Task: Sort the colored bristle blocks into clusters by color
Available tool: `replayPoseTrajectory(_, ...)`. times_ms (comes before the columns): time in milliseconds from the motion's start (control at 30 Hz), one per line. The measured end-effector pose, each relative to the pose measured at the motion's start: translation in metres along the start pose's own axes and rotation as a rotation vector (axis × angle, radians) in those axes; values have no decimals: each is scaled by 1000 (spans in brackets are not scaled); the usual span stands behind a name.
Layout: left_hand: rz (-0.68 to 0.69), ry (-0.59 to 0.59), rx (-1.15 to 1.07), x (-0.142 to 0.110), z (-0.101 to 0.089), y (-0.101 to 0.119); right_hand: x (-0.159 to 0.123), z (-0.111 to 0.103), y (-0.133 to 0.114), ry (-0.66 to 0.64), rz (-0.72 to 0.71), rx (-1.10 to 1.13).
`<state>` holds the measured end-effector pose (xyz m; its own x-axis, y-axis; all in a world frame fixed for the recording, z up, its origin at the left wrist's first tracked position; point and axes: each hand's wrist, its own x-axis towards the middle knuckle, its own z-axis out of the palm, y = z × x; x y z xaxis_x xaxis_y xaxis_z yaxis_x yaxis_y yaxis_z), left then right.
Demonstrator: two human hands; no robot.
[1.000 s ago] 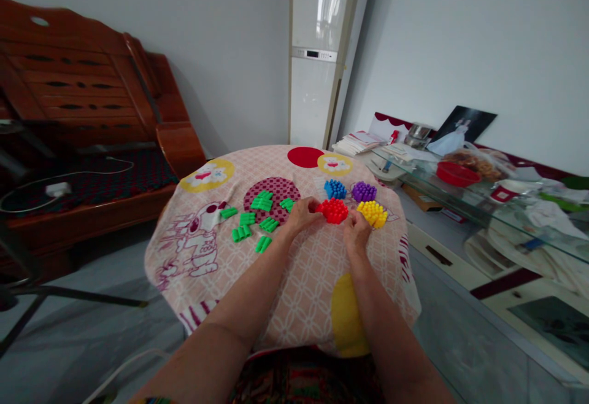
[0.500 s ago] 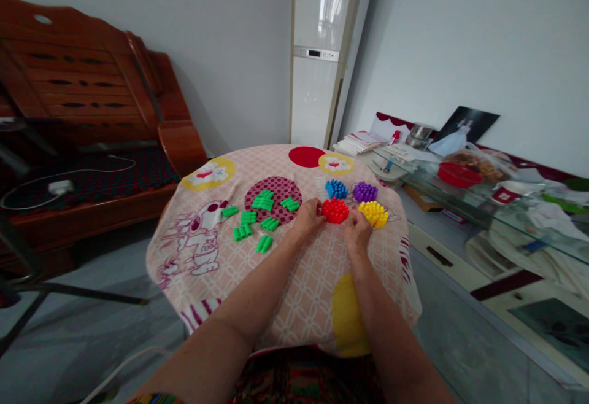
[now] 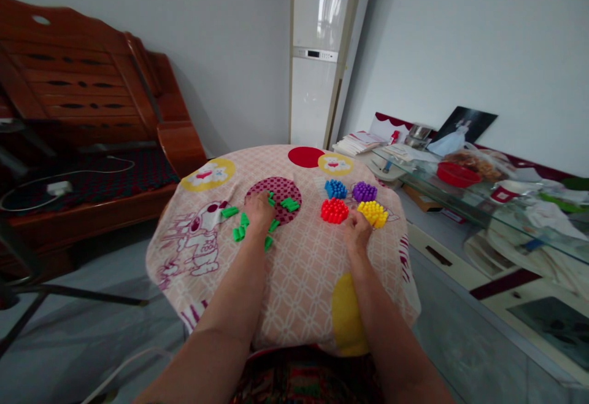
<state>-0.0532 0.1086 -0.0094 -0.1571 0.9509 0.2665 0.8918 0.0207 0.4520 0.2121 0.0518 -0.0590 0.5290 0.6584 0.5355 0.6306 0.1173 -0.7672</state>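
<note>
My left hand (image 3: pixel 259 209) is over the purple dotted circle on the tablecloth, fingers bent down and closed on a green toy block (image 3: pixel 270 198) that shows only at the fingertips. Loose green blocks (image 3: pixel 229 212) of joined ribbed tubes lie around it, a few partly covered by the hand and wrist. On the right, my right hand (image 3: pixel 358 228) rests with curled, closed fingers between a red cluster of knobby pieces (image 3: pixel 334 210) and a yellow cluster (image 3: pixel 373 213). Whatever its fingertips hold, if anything, is hidden. Behind stand a blue cluster (image 3: pixel 335 189) and a purple cluster (image 3: pixel 365 192).
A patterned cloth (image 3: pixel 299 293) covers the round table. To the right, a glass-topped cabinet (image 3: pixel 519 220) carries papers, a red bowl (image 3: pixel 458 174) and bags. A wooden bench (image 3: pixel 87 103) stands at the left, and a tall white appliance (image 3: pixel 315 97) at the back.
My left hand has left the red cluster and moved left onto the green blocks. My right hand stays nearly in place by the red and yellow clusters.
</note>
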Motion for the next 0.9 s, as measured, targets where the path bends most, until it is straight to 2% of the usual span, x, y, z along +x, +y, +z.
replayPoseTrajectory(133,34,-14,-98,0,0,16,-9,-8,-1,-11,44,12)
replayPoseTrajectory(300,244,-73,-459,-9,-4,50,-31,-25,0,-61,103,73)
replayPoseTrajectory(400,381,-231,-661,-28,4,71,-41,-35,-4,-95,111,112)
replayPoseTrajectory(533,550,-469,-743,-57,28,92,-50,-45,-14,-172,34,160)
replayPoseTrajectory(667,596,-557,-785,-71,43,102,-55,-48,-15,-273,-14,189)
replayPoseTrajectory(767,581,-505,-757,-68,43,100,-58,-48,-12,-284,48,200)
replayPoseTrajectory(900,466,-220,-565,-51,37,83,-58,-50,-8,-188,57,144)
